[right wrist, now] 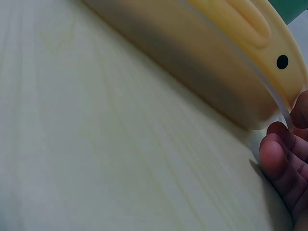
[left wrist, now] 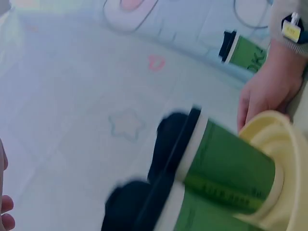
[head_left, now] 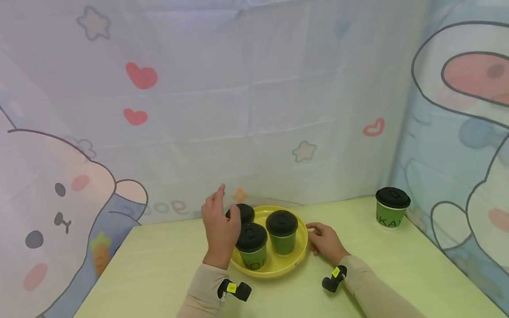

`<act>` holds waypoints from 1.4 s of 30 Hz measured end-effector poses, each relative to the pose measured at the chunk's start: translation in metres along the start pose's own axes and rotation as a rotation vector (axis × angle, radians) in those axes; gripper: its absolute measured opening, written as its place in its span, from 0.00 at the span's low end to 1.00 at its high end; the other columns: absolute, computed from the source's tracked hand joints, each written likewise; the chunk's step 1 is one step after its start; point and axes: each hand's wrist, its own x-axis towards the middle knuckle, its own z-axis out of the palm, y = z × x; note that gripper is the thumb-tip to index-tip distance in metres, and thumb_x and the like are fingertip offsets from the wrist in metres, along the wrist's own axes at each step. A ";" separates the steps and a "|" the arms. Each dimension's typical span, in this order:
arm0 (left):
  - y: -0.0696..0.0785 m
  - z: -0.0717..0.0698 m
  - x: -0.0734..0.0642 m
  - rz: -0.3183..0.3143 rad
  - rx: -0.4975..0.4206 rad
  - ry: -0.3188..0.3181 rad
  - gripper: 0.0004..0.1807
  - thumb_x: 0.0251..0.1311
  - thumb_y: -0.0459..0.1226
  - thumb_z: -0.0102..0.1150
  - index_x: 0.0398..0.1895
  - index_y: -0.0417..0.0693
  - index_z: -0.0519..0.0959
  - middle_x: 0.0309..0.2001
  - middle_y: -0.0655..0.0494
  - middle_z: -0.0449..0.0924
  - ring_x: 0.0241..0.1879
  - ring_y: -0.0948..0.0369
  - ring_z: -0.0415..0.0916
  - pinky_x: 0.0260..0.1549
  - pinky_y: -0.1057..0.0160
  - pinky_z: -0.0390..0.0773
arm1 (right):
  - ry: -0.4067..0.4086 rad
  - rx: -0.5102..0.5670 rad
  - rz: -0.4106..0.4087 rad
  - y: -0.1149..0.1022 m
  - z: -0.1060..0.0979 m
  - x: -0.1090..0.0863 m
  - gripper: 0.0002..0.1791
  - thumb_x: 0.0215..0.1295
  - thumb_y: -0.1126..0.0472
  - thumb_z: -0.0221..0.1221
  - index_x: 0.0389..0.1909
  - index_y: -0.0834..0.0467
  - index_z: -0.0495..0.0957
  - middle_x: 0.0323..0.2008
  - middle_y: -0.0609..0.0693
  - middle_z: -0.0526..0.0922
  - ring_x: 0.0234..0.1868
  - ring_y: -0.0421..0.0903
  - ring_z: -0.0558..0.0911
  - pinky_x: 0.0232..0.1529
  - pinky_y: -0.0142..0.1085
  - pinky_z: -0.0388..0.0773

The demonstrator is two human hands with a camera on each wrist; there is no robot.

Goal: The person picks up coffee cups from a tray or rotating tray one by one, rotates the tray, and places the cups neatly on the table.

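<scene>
Three green paper cups with black lids stand upright on a round yellow plate (head_left: 278, 270): a front cup (head_left: 253, 258), a right cup (head_left: 283, 243) and a back-left cup (head_left: 246, 213). My left hand (head_left: 220, 227) is raised at the plate's left side with fingers extended upward, overlapping the back-left cup in the head view. Only its fingertips (left wrist: 6, 211) show in the left wrist view. At the plate's right edge, my right hand (head_left: 328, 243) pinches the rim, its curled fingers (right wrist: 273, 156) below the lip in the right wrist view.
Another green cup (head_left: 391, 212) with a black lid stands at the table's back right. The pale yellow table (head_left: 159, 265) meets a printed cloth backdrop (head_left: 254, 110) behind, and another patterned cloth (head_left: 449, 176) hangs along the right side.
</scene>
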 end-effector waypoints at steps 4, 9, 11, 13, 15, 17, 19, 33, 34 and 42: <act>0.031 0.012 -0.007 0.237 0.035 -0.046 0.26 0.65 0.33 0.52 0.68 0.41 0.74 0.50 0.40 0.76 0.40 0.46 0.67 0.40 0.48 0.70 | -0.003 0.007 0.001 -0.001 0.000 -0.001 0.19 0.71 0.63 0.57 0.60 0.64 0.77 0.24 0.55 0.80 0.17 0.48 0.77 0.21 0.40 0.80; 0.058 0.030 -0.028 0.471 0.086 -0.145 0.22 0.60 0.33 0.58 0.59 0.40 0.80 0.39 0.49 0.78 0.34 0.55 0.70 0.35 0.57 0.73 | 0.001 0.016 0.030 0.000 0.001 -0.002 0.19 0.71 0.62 0.58 0.60 0.64 0.77 0.25 0.55 0.80 0.17 0.48 0.77 0.20 0.40 0.80; 0.066 0.037 -0.039 0.532 0.136 -0.204 0.21 0.58 0.33 0.62 0.56 0.41 0.82 0.37 0.52 0.78 0.31 0.57 0.71 0.31 0.61 0.74 | 0.006 0.018 0.036 0.001 0.002 -0.002 0.19 0.71 0.62 0.58 0.60 0.64 0.77 0.25 0.55 0.80 0.17 0.48 0.77 0.20 0.40 0.80; 0.070 0.044 -0.051 0.573 0.223 -0.276 0.19 0.57 0.35 0.64 0.53 0.44 0.84 0.34 0.55 0.78 0.28 0.60 0.70 0.29 0.64 0.74 | 0.011 0.021 0.035 0.002 0.002 -0.002 0.19 0.71 0.62 0.58 0.60 0.63 0.77 0.25 0.55 0.79 0.17 0.47 0.77 0.19 0.39 0.79; 0.073 0.051 -0.061 0.567 0.307 -0.385 0.17 0.59 0.37 0.65 0.52 0.46 0.84 0.34 0.57 0.77 0.28 0.61 0.69 0.28 0.67 0.73 | 0.015 0.024 0.028 0.003 0.002 -0.002 0.19 0.71 0.63 0.58 0.60 0.64 0.77 0.25 0.55 0.79 0.17 0.47 0.76 0.19 0.38 0.79; 0.073 0.057 -0.070 0.528 0.375 -0.507 0.15 0.61 0.39 0.65 0.51 0.48 0.84 0.33 0.57 0.77 0.27 0.61 0.69 0.27 0.68 0.72 | 0.017 0.027 0.023 0.005 0.002 -0.001 0.19 0.71 0.64 0.57 0.60 0.65 0.77 0.25 0.54 0.79 0.17 0.46 0.76 0.19 0.37 0.78; 0.072 0.061 -0.077 0.464 0.432 -0.637 0.15 0.63 0.41 0.63 0.51 0.49 0.83 0.34 0.57 0.76 0.29 0.61 0.71 0.26 0.67 0.73 | 0.018 0.023 0.018 0.006 0.002 0.000 0.19 0.70 0.65 0.57 0.60 0.66 0.77 0.24 0.54 0.79 0.17 0.46 0.76 0.19 0.37 0.78; 0.058 0.074 -0.093 0.276 0.573 -0.894 0.07 0.62 0.41 0.68 0.38 0.50 0.81 0.29 0.57 0.78 0.26 0.60 0.78 0.21 0.61 0.74 | 0.011 0.026 0.005 0.006 0.002 0.000 0.20 0.69 0.62 0.60 0.59 0.66 0.77 0.23 0.54 0.79 0.16 0.46 0.77 0.19 0.38 0.79; 0.057 0.075 -0.093 0.271 0.585 -0.900 0.07 0.62 0.41 0.68 0.38 0.50 0.82 0.29 0.57 0.79 0.27 0.60 0.78 0.21 0.61 0.75 | 0.008 0.026 0.005 0.005 0.002 0.000 0.20 0.70 0.62 0.60 0.60 0.66 0.77 0.24 0.54 0.79 0.16 0.46 0.77 0.20 0.38 0.80; 0.054 0.078 -0.096 0.302 0.649 -0.895 0.04 0.62 0.38 0.67 0.37 0.52 0.81 0.29 0.58 0.79 0.26 0.61 0.78 0.21 0.62 0.75 | 0.017 0.004 0.012 0.002 0.003 -0.002 0.19 0.70 0.62 0.59 0.59 0.65 0.77 0.24 0.54 0.79 0.16 0.45 0.77 0.20 0.38 0.80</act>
